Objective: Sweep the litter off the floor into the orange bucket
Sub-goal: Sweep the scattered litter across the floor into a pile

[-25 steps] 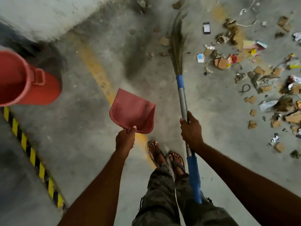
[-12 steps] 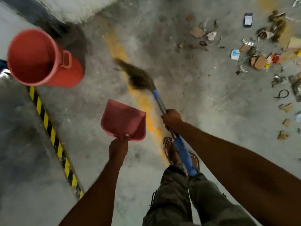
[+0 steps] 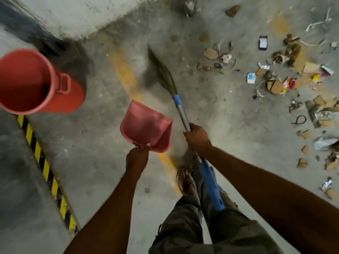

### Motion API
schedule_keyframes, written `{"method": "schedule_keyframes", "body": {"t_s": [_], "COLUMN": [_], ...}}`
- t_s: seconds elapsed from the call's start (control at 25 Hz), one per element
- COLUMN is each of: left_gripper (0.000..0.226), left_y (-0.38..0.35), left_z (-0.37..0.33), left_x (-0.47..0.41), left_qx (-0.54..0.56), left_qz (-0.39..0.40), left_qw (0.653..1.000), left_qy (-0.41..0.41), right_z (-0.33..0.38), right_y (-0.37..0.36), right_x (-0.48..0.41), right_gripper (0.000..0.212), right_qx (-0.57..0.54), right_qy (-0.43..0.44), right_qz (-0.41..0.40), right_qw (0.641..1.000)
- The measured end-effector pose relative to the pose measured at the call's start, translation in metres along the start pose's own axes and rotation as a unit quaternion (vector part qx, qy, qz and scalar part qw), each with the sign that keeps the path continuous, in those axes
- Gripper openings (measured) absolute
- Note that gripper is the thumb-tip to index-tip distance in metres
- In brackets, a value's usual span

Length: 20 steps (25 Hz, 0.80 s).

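Observation:
The orange bucket (image 3: 34,83) stands on the concrete floor at the left, its mouth showing nothing inside. My left hand (image 3: 137,159) grips the rear edge of a pink dustpan (image 3: 146,126), held above the floor in the middle. My right hand (image 3: 197,138) grips the metal shaft of a broom (image 3: 180,112) with blue sleeves. Its grass bristles (image 3: 162,70) point up and left, blurred, over the floor by the yellow line. Litter (image 3: 293,83) of cardboard scraps, wrappers and foil is scattered across the floor at the right.
A yellow-and-black striped kerb edge (image 3: 45,167) runs along the left. A white wall base (image 3: 82,17) crosses the top left behind the bucket. A faded yellow line (image 3: 124,70) runs down the floor. My sandalled foot (image 3: 186,182) and trouser legs are at the bottom centre.
The broom head swung from far left back toward upright, and the view shifted right, showing more litter. The dustpan and bucket keep about the same places relative to me.

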<state>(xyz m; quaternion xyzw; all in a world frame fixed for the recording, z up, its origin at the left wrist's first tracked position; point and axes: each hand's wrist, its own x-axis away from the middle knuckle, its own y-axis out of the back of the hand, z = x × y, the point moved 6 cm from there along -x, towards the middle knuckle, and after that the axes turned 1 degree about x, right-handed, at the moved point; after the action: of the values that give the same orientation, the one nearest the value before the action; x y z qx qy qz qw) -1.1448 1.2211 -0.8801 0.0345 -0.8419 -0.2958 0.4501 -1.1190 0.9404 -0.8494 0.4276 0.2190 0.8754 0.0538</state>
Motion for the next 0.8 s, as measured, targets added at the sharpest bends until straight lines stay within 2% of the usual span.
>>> {"method": "schedule_keyframes", "body": {"t_s": [0.12, 0.24, 0.32, 0.4, 0.48, 0.56, 0.68, 0.8], "left_gripper": [0.067, 0.064, 0.060, 0.057, 0.056, 0.058, 0.073, 0.083], "left_y": [-0.011, -0.036, -0.059, -0.083, -0.102, -0.118, -0.129, -0.114], "left_z": [-0.046, -0.099, -0.139, -0.178, -0.211, -0.237, -0.264, -0.285], "left_x": [-0.008, -0.018, -0.021, -0.021, -0.021, -0.023, -0.032, -0.045], "left_qx": [-0.010, -0.027, -0.044, -0.062, -0.084, -0.107, -0.132, -0.149], "left_qz": [0.009, 0.033, 0.055, 0.077, 0.091, 0.095, 0.100, 0.089], "left_qw": [1.000, 0.999, 0.996, 0.992, 0.987, 0.983, 0.976, 0.973], "left_qy": [-0.014, -0.033, -0.050, -0.077, -0.099, -0.119, -0.140, -0.152], "right_z": [-0.026, -0.061, -0.063, -0.053, -0.042, -0.034, -0.022, 0.009], "right_y": [0.045, 0.106, 0.147, 0.185, 0.210, 0.223, 0.217, 0.190], "right_x": [-0.055, -0.096, -0.106, -0.110, -0.104, -0.095, -0.087, -0.085], "right_gripper": [0.014, 0.026, 0.025, 0.021, 0.029, 0.037, 0.037, 0.049], "right_qx": [-0.006, -0.086, -0.130, -0.153, -0.195, -0.176, -0.160, -0.161], "right_qy": [-0.097, -0.200, -0.224, -0.223, -0.199, -0.169, -0.122, -0.077], "right_qz": [-0.009, -0.081, -0.138, -0.197, -0.267, -0.305, -0.283, -0.219], "right_qw": [0.995, 0.973, 0.956, 0.942, 0.923, 0.920, 0.938, 0.959]}}
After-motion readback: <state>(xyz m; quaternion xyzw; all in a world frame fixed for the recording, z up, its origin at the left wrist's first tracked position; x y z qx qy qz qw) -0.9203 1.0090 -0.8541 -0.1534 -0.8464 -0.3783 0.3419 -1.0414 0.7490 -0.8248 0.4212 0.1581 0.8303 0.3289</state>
